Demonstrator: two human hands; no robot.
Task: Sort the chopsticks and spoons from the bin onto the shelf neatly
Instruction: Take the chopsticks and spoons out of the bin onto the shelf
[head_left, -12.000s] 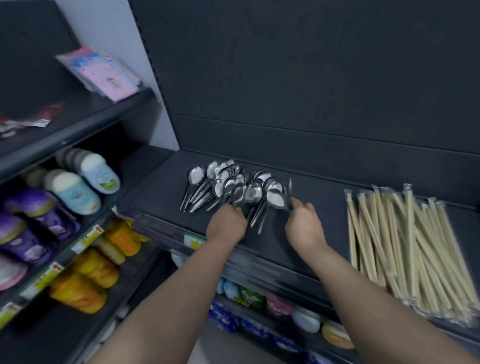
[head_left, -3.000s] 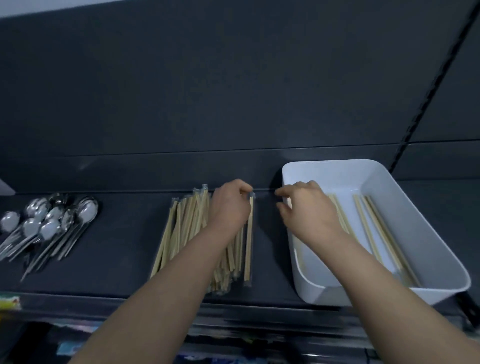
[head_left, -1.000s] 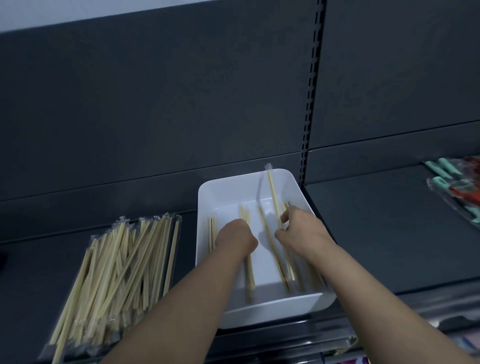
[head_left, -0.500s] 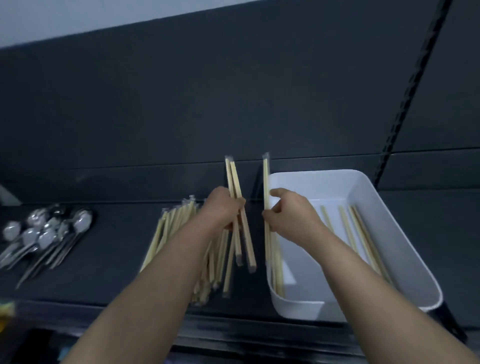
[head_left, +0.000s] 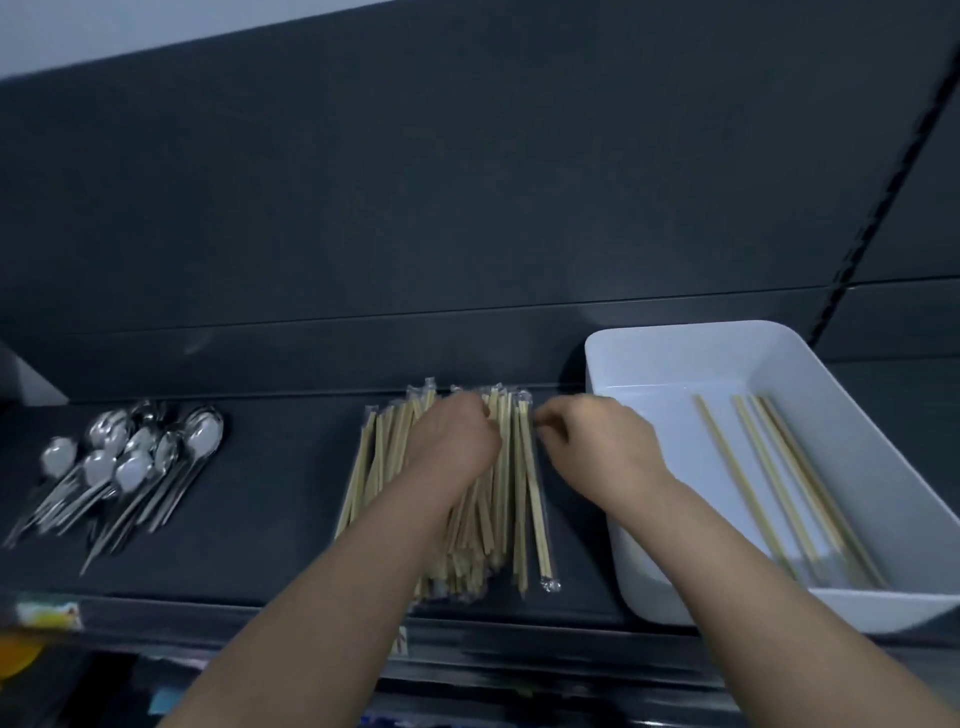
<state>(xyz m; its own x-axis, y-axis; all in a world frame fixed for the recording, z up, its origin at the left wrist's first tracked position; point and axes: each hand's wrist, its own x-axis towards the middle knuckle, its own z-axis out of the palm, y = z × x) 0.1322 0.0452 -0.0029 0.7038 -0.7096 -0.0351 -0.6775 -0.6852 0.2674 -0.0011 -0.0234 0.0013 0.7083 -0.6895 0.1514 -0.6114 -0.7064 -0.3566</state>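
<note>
A pile of wrapped wooden chopsticks lies on the dark shelf, in the middle. My left hand rests on the pile's far end, its fingers curled down over chopsticks there. My right hand is at the pile's right edge and pinches the top of the outermost wrapped pair. At the right stands the white bin, with several chopsticks lying lengthwise in it. A cluster of metal spoons lies at the left end of the shelf.
The shelf's dark back panel rises right behind the piles. A slotted upright runs behind the bin. The bin's near end overhangs the shelf's front lip. Coloured goods show on a lower shelf at bottom left.
Both hands, which held chopstick pairs raised above the shelf half a second ago, have come down onto the pile. The pairs now lie with the pile, on its right side.
</note>
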